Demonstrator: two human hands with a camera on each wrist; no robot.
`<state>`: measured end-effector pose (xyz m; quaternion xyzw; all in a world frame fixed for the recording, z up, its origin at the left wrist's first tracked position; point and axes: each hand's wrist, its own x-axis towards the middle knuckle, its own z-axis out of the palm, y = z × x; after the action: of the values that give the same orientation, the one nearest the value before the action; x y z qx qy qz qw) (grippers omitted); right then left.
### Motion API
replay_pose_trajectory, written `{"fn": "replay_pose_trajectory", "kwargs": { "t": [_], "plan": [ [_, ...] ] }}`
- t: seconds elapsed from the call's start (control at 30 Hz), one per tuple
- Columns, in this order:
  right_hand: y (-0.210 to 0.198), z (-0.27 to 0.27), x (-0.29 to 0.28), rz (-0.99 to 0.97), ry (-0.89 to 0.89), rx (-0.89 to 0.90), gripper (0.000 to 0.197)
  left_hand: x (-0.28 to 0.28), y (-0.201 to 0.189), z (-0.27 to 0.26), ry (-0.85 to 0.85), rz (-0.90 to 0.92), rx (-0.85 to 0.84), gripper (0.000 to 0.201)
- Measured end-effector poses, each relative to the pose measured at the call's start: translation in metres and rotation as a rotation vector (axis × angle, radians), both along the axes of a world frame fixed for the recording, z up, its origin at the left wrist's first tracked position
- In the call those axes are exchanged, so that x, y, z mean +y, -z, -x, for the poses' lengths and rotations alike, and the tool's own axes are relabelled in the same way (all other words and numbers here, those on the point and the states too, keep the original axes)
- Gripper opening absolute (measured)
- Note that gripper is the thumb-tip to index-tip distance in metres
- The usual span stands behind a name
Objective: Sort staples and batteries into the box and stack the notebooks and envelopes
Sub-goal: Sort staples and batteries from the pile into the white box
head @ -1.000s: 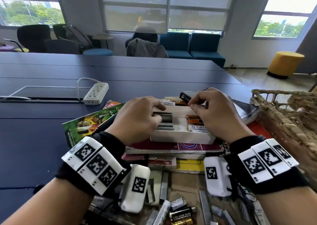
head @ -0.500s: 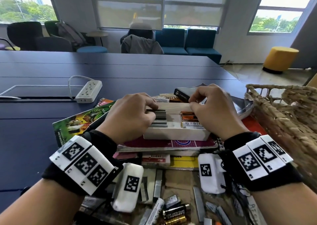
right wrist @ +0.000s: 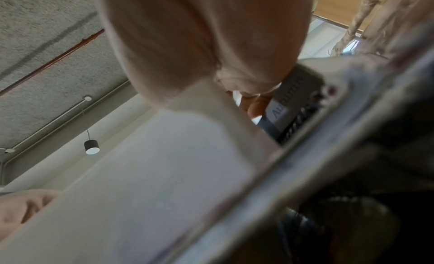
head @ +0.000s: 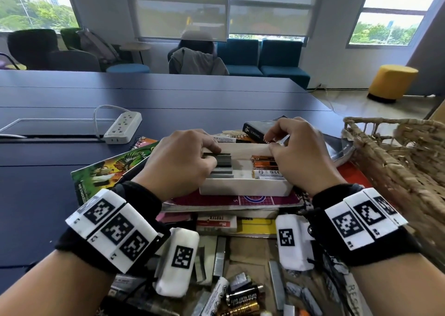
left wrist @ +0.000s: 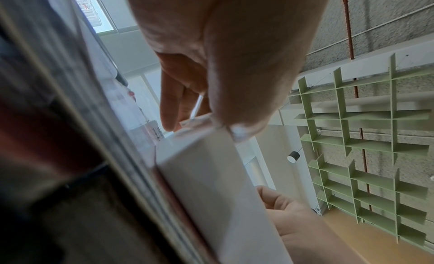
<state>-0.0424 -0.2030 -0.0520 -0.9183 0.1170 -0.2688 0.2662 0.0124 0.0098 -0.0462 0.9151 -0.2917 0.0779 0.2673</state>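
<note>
Several loose batteries and grey staple strips lie scattered nearest the viewer, on brown paper at the table's near edge, still unsorted. Just beyond them, two wrists wearing black bands with square-patterned markers reach forward. Past the wrists sits a white box, open-topped, resting on a maroon notebook that tops an untidy pile of notebooks. Inside the box, staples fill the left part and orange and white batteries the right.

The left hand has its fingers curled over the box's left end, thumb and fingertips pinching the top staple strip. The right hand curls over the right end, fingertips nipping the far rim above the batteries.

The step appears to be settling the contents into neat rows. Done well, it needs light downward pressure, strips kept flat and parallel, and the box steadied so it does not slide off the notebook.

Farther off lie a green illustrated notebook at left, a woven basket at right, a white power strip on the dark table, then chairs and windows.

The left wrist view shows, blurred and from below, the box's outer wall with a thumb hooked over its rim, a detail the head view hides. The right wrist view shows a grey book cover behind the box.
</note>
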Motion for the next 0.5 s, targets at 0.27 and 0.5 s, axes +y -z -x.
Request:
{"fn": "replay_pose_trajectory", "kwargs": {
  "t": [0.27,0.5],
  "plan": [
    [-0.0001,0.0,0.0004,-0.022,0.001,0.006,0.016,0.0009,0.0003,0.0009,-0.008,0.01,-0.016,0.025],
    [0.0002,0.0011,0.0002,-0.013,-0.011,0.029,0.017,0.0002,0.0016,-0.0007,-0.002,-0.005,-0.013,0.022]
  ]
}}
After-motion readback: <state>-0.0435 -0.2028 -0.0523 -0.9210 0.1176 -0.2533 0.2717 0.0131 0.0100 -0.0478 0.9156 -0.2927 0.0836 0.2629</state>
